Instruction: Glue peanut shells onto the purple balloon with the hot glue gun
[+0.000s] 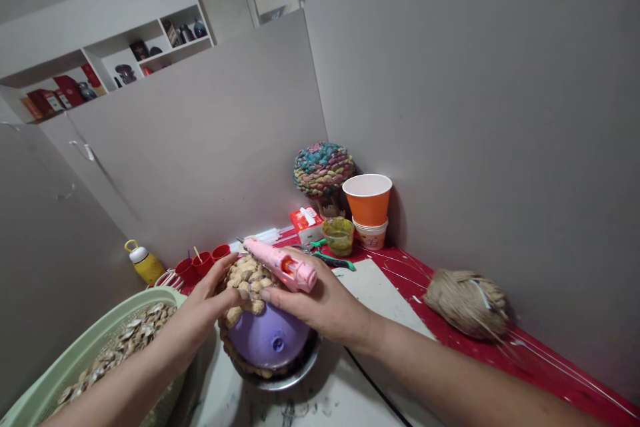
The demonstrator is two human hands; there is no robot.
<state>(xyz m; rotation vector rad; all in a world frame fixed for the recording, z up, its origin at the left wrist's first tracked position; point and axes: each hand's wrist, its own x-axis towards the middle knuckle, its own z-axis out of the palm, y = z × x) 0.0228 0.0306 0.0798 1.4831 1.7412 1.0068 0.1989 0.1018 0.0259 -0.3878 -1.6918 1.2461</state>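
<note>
A purple balloon rests in a metal bowl, its knot facing me. Peanut shells cover its upper far side and ring its lower edge. My left hand curves round the shell-covered left side, thumb pressed against the shells near the bare purple part. In my right hand lies a pink hot glue gun, nozzle pointing away to the upper left. The right thumb touches the shells beside the left thumb. A black cord runs from under my right wrist toward the near edge.
A green basket of shells stands at left. Behind are a yellow bottle, red cups, pliers, a greenish tub, paper cups and a colourful ball-topped craft. Twine lies at right.
</note>
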